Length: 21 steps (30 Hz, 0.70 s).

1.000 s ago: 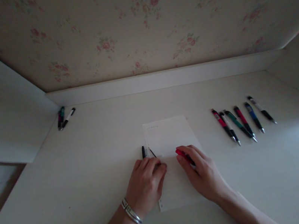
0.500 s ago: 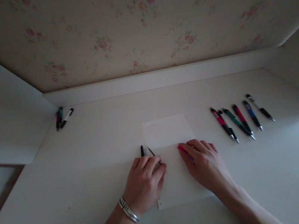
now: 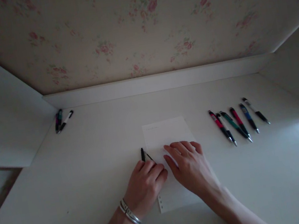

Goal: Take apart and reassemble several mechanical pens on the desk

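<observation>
My left hand (image 3: 147, 182), with a silver bracelet at the wrist, is closed at the left edge of a white sheet of paper (image 3: 166, 132). Out of its fingers stick a black pen part (image 3: 142, 154) and a thin dark pen refill (image 3: 150, 157). Their lower ends are hidden by the hand. Over the middle of the paper is my right hand (image 3: 187, 164), thumb and forefinger apart, nothing visible between them. The red pen piece is out of sight.
Several click pens lie in a row on the right, among them a red pen (image 3: 219, 125), a green pen (image 3: 235, 125) and a blue pen (image 3: 249, 118). More pens, one a white pen (image 3: 66, 121), lie in the far left corner. A floral wall (image 3: 105, 50) rises behind the white desk (image 3: 99, 135).
My right hand has moved left toward my left hand, and the red pen piece at its fingertips no longer shows. My left hand stays in place; the refill now shows less and leans more.
</observation>
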Each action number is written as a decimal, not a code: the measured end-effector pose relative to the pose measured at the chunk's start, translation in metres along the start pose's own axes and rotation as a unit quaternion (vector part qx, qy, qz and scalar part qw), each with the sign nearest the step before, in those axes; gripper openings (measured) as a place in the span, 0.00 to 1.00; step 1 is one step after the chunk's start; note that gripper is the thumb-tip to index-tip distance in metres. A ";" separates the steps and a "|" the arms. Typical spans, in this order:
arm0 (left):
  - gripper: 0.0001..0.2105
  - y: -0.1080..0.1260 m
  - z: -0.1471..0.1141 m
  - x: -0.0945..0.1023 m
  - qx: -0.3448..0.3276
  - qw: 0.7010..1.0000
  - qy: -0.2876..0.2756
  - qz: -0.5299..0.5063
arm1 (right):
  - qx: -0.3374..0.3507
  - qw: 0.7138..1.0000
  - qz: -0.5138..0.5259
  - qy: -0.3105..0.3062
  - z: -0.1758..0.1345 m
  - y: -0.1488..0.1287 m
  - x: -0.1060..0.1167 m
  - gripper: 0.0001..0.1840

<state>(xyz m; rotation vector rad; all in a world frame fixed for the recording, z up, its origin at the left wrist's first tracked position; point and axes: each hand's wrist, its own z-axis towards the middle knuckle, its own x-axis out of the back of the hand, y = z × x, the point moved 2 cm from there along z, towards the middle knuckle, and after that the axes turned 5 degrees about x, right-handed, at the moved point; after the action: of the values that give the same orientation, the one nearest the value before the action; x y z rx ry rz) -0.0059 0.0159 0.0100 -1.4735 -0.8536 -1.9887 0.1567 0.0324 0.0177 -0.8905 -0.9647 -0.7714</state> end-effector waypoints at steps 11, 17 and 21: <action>0.04 0.002 0.006 -0.007 -0.059 0.998 -0.008 0.034 | -0.002 1.000 -0.005 0.001 0.014 -0.003 -0.016 0.08; 0.04 0.003 0.006 -0.002 -0.057 0.998 -0.007 0.026 | -0.010 0.998 0.037 0.053 0.004 0.002 -0.011 0.08; 0.02 -0.001 0.003 0.006 -0.029 0.999 -0.008 0.013 | -0.013 0.995 0.057 0.081 0.000 0.007 -0.004 0.08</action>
<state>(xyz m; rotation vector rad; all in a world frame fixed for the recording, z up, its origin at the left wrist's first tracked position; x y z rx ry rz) -0.0062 0.0182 0.0166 -1.5278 -0.7859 -2.0013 0.1614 0.0361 0.0126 -0.8836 -0.7557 -0.7483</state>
